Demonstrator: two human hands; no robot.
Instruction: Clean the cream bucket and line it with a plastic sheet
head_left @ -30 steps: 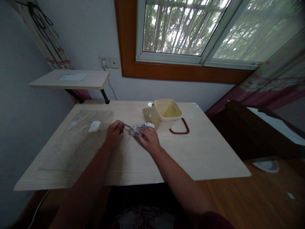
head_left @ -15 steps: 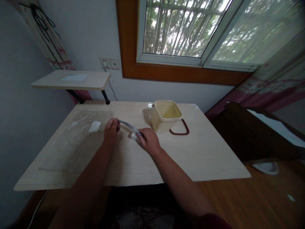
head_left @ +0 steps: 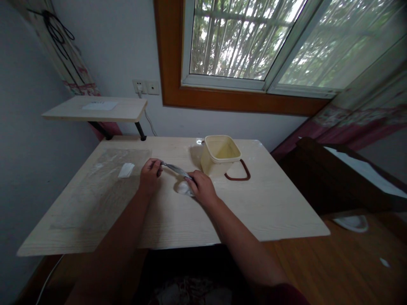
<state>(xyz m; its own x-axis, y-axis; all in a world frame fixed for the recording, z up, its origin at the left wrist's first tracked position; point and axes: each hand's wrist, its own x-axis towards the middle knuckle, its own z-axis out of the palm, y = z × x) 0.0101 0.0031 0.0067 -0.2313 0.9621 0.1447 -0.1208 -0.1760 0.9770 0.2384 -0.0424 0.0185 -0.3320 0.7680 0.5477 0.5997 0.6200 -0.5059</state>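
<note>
A narrow, gathered strip of thin shiny grey plastic point(head_left: 177, 170), which looks like a bunched plastic bag, stretches between my hands above the table. The fingertips of my left hand point(head_left: 149, 176) pinch its far left end. At the other end, my right hand point(head_left: 202, 187) is wrapped round the strip, and a pale translucent part point(head_left: 183, 188) hangs loose below those fingers. Just beyond my right hand stands a cream square bucket point(head_left: 214, 166) with its brown handle point(head_left: 245, 174) lowered to the right. A small white folded paper point(head_left: 126, 170) lies left of my left hand.
A clear plastic sheet point(head_left: 92, 195) covers the left part of the wooden table point(head_left: 260, 207). A raised shelf point(head_left: 63, 111) on black legs stands at the back left, with a paper on top. A wall and window lie behind; dark furniture point(head_left: 318, 169) stands at right.
The loose translucent part below my right hand hangs lower and shows more. My right hand has shifted slightly right and down. My left hand keeps its pinch.
</note>
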